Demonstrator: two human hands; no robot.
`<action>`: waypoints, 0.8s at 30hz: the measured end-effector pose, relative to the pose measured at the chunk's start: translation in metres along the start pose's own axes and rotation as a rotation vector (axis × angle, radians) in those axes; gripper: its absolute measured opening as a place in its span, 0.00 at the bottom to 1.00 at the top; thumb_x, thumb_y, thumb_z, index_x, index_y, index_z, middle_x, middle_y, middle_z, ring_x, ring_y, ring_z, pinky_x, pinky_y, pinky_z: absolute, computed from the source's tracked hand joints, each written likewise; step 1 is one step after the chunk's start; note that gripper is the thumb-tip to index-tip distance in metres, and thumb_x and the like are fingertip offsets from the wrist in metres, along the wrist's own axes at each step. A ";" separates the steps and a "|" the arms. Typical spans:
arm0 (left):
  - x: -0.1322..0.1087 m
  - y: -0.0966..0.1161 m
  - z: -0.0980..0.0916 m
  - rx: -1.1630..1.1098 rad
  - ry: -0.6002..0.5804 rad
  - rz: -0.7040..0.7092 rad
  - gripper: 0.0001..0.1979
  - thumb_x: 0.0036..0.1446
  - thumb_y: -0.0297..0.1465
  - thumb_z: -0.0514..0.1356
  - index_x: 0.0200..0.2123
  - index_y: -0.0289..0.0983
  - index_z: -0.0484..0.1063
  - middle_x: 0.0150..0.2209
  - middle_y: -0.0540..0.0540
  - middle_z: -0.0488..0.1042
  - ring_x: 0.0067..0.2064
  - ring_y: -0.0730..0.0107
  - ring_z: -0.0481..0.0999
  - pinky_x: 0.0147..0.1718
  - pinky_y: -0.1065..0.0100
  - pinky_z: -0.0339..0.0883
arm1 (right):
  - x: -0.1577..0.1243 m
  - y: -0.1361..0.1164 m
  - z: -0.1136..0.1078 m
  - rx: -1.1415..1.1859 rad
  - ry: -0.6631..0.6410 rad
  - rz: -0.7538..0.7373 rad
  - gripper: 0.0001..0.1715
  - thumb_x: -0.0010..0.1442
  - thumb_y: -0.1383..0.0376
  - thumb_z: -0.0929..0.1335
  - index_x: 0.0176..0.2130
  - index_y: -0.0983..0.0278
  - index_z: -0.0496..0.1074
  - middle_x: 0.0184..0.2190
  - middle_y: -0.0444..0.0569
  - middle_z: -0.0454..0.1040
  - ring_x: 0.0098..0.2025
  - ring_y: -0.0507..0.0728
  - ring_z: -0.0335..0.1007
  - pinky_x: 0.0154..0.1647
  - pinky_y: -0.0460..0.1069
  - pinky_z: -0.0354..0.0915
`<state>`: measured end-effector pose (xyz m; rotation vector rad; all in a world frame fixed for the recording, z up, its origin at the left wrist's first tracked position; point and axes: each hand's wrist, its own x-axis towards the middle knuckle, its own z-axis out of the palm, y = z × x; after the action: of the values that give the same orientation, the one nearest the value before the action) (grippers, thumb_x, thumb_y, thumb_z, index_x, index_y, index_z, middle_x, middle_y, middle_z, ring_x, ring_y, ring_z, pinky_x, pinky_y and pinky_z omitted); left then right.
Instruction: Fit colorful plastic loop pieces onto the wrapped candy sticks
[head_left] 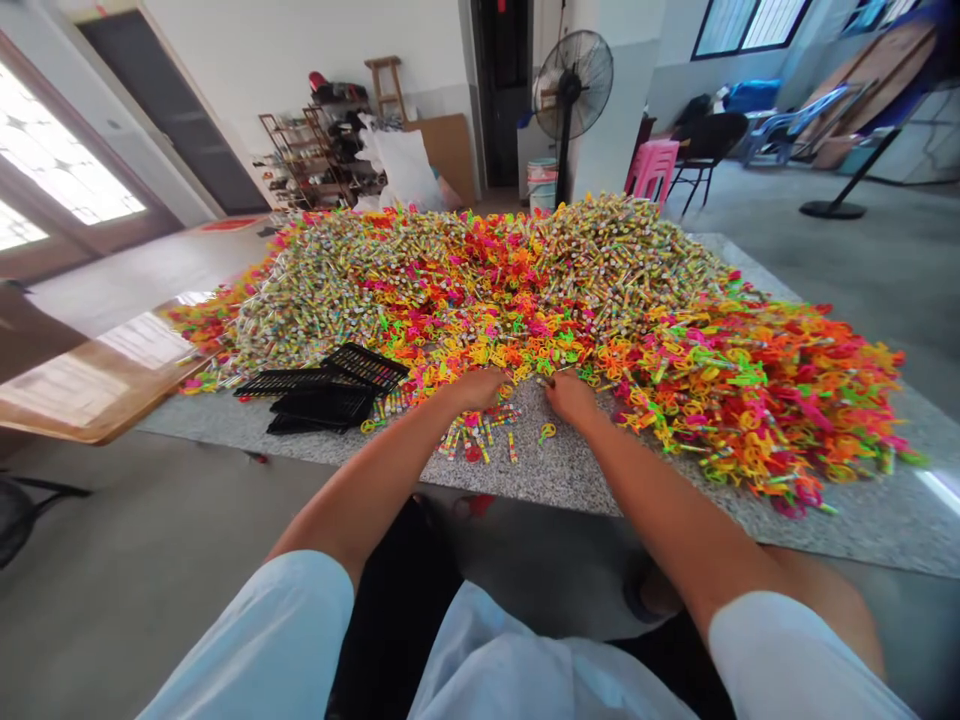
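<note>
Both hands work at the near middle of a speckled stone table. My left hand is closed, fingertips together beside yellow plastic loop-shaped pieces; what it pinches is too small to make out. My right hand is closed in a pinch a short way to the right, its grip also unclear. Several small printed tubes lie loose below my left hand. One yellow-green loop piece lies apart near my right wrist. Behind the hands spreads a heap of orange, pink, yellow and green loop pieces.
Black slotted trays are stacked at the left. Piles of printed tubes rise at the back left and back right. A large mound of loop pieces covers the right side. A standing fan is beyond the table.
</note>
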<state>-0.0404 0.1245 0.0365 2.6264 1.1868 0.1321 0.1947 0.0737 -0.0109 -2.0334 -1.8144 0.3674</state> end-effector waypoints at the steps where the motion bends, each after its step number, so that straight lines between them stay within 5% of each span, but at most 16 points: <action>1: -0.001 -0.003 0.000 -0.008 -0.026 0.016 0.27 0.52 0.25 0.59 0.57 0.41 0.73 0.53 0.41 0.76 0.54 0.57 0.74 0.53 0.64 0.65 | 0.000 0.001 0.002 -0.017 0.010 0.001 0.15 0.66 0.61 0.66 0.47 0.67 0.75 0.53 0.64 0.74 0.50 0.62 0.74 0.50 0.51 0.63; 8: -0.008 -0.013 0.020 -0.018 -0.046 0.144 0.32 0.52 0.35 0.65 0.61 0.39 0.69 0.62 0.37 0.68 0.60 0.53 0.70 0.58 0.61 0.63 | -0.039 0.027 0.006 0.282 0.143 -0.014 0.12 0.64 0.58 0.65 0.40 0.63 0.73 0.36 0.51 0.79 0.39 0.58 0.75 0.41 0.50 0.64; 14: -0.003 -0.013 0.022 -0.146 0.082 0.065 0.26 0.50 0.25 0.65 0.55 0.38 0.73 0.54 0.39 0.74 0.57 0.55 0.73 0.58 0.58 0.64 | -0.097 0.049 -0.003 0.567 0.158 -0.015 0.13 0.61 0.55 0.67 0.39 0.62 0.71 0.33 0.48 0.78 0.34 0.58 0.74 0.38 0.51 0.66; 19: -0.004 0.023 0.015 -0.737 0.320 -0.227 0.26 0.52 0.32 0.69 0.55 0.37 0.71 0.44 0.42 0.77 0.45 0.60 0.79 0.46 0.60 0.72 | -0.117 0.032 -0.022 0.768 0.149 -0.044 0.16 0.61 0.52 0.69 0.41 0.62 0.71 0.33 0.48 0.77 0.32 0.56 0.73 0.34 0.50 0.66; 24: -0.020 0.089 0.023 -1.563 0.256 -0.279 0.26 0.49 0.36 0.73 0.49 0.38 0.69 0.36 0.48 0.76 0.33 0.71 0.79 0.32 0.69 0.74 | -0.122 0.004 -0.039 0.932 0.111 -0.135 0.20 0.63 0.52 0.67 0.48 0.62 0.72 0.32 0.47 0.76 0.29 0.54 0.70 0.29 0.48 0.65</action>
<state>0.0155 0.0485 0.0386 1.0799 0.8502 0.9080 0.2003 -0.0519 0.0147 -1.2420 -1.3159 0.8447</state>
